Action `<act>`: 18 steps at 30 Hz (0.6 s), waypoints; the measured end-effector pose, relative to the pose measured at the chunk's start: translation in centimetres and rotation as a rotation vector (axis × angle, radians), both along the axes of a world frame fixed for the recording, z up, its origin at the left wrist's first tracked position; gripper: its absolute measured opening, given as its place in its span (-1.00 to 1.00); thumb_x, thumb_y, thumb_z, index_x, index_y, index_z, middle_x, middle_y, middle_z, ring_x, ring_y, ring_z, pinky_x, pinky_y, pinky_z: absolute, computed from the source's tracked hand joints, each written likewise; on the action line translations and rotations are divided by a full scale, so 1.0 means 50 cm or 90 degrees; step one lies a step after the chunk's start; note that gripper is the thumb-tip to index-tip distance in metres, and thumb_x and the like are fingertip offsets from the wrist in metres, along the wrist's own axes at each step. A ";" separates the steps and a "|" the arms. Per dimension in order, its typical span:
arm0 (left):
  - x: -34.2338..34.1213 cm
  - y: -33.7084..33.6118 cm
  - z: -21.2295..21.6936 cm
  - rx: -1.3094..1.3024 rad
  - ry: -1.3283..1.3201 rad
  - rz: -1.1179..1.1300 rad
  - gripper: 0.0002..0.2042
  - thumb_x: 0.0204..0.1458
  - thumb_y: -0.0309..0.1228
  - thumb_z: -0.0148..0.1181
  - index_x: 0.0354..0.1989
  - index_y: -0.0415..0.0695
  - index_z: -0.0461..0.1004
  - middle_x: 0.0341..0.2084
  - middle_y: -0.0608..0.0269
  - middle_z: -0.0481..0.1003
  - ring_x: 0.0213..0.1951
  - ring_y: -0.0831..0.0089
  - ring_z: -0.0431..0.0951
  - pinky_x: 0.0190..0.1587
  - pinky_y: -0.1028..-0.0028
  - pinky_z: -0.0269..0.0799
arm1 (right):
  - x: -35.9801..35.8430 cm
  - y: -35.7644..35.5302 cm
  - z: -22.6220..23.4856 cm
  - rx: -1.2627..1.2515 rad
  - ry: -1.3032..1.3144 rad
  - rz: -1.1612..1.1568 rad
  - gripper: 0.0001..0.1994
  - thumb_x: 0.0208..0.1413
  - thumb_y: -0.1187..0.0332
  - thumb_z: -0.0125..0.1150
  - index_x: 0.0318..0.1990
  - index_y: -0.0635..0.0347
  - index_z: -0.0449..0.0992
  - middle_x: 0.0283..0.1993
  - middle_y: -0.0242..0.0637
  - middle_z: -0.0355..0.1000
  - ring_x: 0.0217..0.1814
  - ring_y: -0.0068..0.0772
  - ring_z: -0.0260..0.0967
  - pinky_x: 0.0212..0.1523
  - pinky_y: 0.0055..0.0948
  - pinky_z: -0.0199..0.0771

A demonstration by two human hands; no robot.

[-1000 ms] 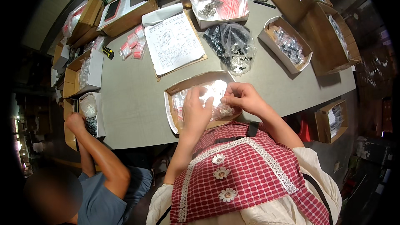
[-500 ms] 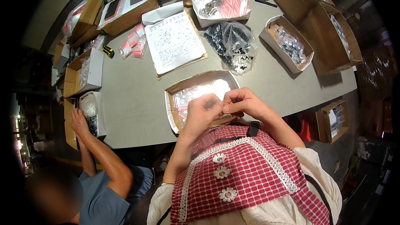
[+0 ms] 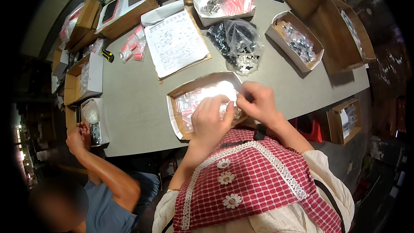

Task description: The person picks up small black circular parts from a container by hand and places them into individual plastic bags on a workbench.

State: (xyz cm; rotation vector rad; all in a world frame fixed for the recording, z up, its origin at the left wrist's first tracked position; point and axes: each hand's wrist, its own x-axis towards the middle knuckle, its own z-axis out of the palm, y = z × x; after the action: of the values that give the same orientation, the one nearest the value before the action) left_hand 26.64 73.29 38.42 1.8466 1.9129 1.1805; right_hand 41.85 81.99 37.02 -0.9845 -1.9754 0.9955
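Both my hands are over a shallow cardboard tray point(image 3: 171, 111) at the table's near edge. Inside lie small clear zip bags point(image 3: 186, 108) with red strips and small white round parts. My left hand point(image 3: 210, 118) is bent over the tray's middle, its thumb a little apart from the curled fingers; glare hides what lies between them. Over the tray's right edge, my right hand point(image 3: 258, 101) is closed in a pinch. Anything in its fingertips is too small or hidden to tell.
Beyond the tray lie a clipboard with printed sheets point(image 3: 174, 39) and a clear bag of black parts point(image 3: 237, 45). Boxes of bagged parts point(image 3: 297, 45) stand right and far. At left, a co-worker's hands point(image 3: 79, 138) are at a white box point(image 3: 100, 108), near a yellow-black cutter point(image 3: 108, 55).
My hands have drawn apart; the right has moved up and right, the left has tilted over the tray. The co-worker's hands have come nearer. The whole view has shifted slightly.
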 end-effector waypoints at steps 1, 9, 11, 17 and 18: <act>-0.002 0.013 0.006 0.049 0.007 0.001 -0.74 -0.16 -0.46 0.40 -0.25 -0.20 0.55 -0.33 0.11 0.56 -0.21 0.14 0.57 -0.11 0.31 0.47 | 0.007 0.007 -0.006 -0.115 0.019 -0.004 -0.85 -0.11 0.39 0.30 -0.52 0.26 0.46 -0.62 -0.33 0.37 -0.59 -0.61 0.31 -0.56 -0.46 0.28; -0.014 0.020 -0.027 0.094 0.041 -0.093 -0.57 -0.17 -0.43 0.42 -0.05 -0.19 0.54 -0.09 0.07 0.55 -0.01 0.07 0.52 0.06 0.19 0.38 | 0.010 0.008 0.001 -0.513 0.202 0.112 -0.83 0.11 0.41 0.27 -0.49 0.24 0.48 -0.54 -0.51 0.42 -0.49 -0.72 0.30 -0.46 -0.62 0.28; -0.018 0.019 -0.024 0.099 0.039 -0.089 -0.60 -0.16 -0.45 0.42 -0.07 -0.18 0.55 -0.13 0.07 0.56 -0.03 0.08 0.54 0.05 0.22 0.40 | 0.008 0.011 0.002 -0.512 0.190 0.123 -0.84 0.13 0.42 0.26 -0.47 0.25 0.48 -0.53 -0.49 0.43 -0.48 -0.72 0.32 -0.45 -0.63 0.28; -0.022 0.014 -0.050 0.020 -0.124 0.013 -0.71 -0.07 -0.50 0.38 -0.12 -0.18 0.59 -0.23 0.09 0.63 -0.15 0.23 0.63 -0.07 0.36 0.49 | 0.028 0.131 -0.071 -0.187 -0.032 -0.066 -0.81 0.11 0.34 0.26 -0.30 0.31 0.51 -0.43 -0.25 0.49 -0.42 -0.42 0.46 -0.37 -0.42 0.43; -0.020 0.016 -0.045 -0.018 -0.182 0.022 -0.72 -0.05 -0.50 0.38 -0.11 -0.19 0.60 -0.22 0.10 0.63 -0.14 0.26 0.63 -0.06 0.38 0.50 | 0.035 0.166 -0.100 -0.082 -0.102 -0.074 -0.78 0.09 0.33 0.26 -0.23 0.31 0.50 -0.37 -0.17 0.50 -0.37 -0.29 0.49 -0.32 -0.35 0.47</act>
State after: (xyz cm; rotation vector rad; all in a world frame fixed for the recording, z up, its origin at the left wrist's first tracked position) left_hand 25.63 74.06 36.17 1.5395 1.7985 1.3380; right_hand 43.60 90.30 32.04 -1.2703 -1.9770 1.0164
